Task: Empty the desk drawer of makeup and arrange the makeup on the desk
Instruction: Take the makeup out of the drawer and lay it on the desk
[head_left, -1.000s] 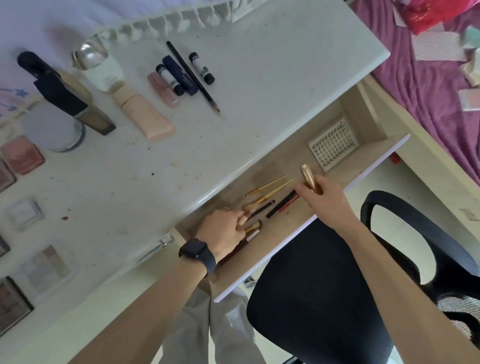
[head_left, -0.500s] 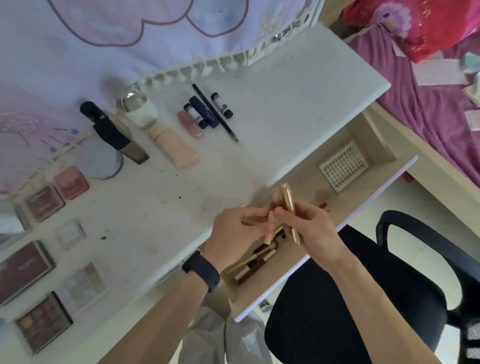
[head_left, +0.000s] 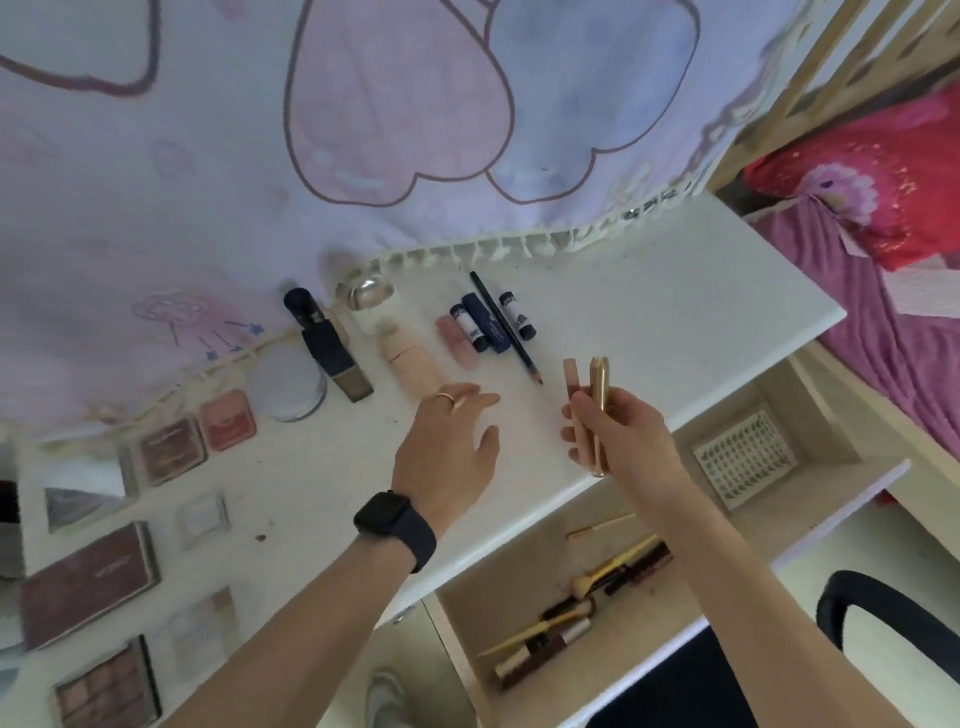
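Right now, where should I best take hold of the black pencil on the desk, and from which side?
Pinch the black pencil from above at its near end, by the tip. It lies flat; the dark blue tube and white tube crowd its far part.

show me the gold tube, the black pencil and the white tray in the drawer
gold tube (head_left: 600, 382): head view, upper end
black pencil (head_left: 524, 358): head view, lower shaft
white tray (head_left: 743, 457): head view, centre

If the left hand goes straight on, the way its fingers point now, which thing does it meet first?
Most likely the near end of the pink tube. The left hand hovers open above the desk, so its height is unclear and it might pass over the tube.
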